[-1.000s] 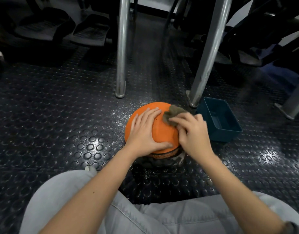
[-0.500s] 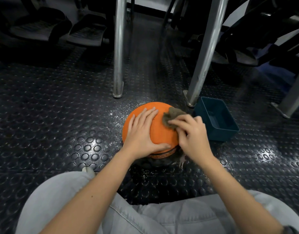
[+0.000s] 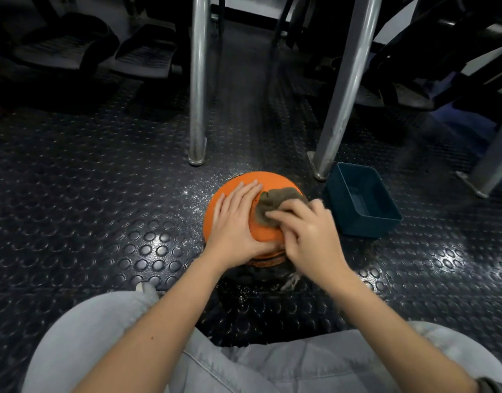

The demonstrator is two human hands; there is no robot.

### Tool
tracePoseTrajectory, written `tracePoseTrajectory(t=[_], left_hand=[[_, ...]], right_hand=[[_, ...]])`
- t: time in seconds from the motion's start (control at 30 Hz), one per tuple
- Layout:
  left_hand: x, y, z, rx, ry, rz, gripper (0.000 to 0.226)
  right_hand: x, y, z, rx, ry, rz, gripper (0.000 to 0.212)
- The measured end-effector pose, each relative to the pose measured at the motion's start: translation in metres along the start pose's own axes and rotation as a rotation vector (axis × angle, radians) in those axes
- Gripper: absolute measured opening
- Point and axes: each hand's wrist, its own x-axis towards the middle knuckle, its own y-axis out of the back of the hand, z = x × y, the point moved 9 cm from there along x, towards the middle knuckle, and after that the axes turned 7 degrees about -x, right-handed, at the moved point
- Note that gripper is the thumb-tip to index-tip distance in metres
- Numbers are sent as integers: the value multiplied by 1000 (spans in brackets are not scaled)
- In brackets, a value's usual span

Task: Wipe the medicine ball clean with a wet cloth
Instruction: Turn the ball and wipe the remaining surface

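Orange rubber medicine ball point(image 3: 272, 179) is sitting on studded black floor point(image 3: 102, 194); left hand point(image 3: 235, 225) is lying flat on it, right hand point(image 3: 309, 236) is gripping crumpled brown cloth point(image 3: 275, 198) atop it.

I see black studded rubber floor point(image 3: 74, 222), glossy under light, fine wet speckles point(image 3: 204, 191) near middle. Upright steel post point(image 3: 198, 80) planted centre; slanted steel post point(image 3: 349, 80) to its right, foot plate on floor. Teal rectangular bin point(image 3: 363, 229) just beside that foot, open top. Third metal leg point(image 3: 496, 163) at right edge. Two black footplates point(image 3: 60, 49) far left. Dark machine frame point(image 3: 442, 38) top right, detail lost to me. Grey trousers point(image 3: 272, 370) along bottom.
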Motion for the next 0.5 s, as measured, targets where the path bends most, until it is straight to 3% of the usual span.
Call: tracePoseTrajectory(t=[0.1,0.2,0.33,0.5], left_hand=[[4,-2,0,-44,10,-122,113],[7,5,-1,-145,-1,-200,103],[8,4,-2,-115,26,-197,109],[-5,-10,2,-16,3,-105,108]], right_hand=[[27,-15,53,64,-248,-64,29],[43,-37,97,238,-432,-165,29],[43,-43,107,277,-446,-222,29],[11,-14,76,101,-389,-70,30]])
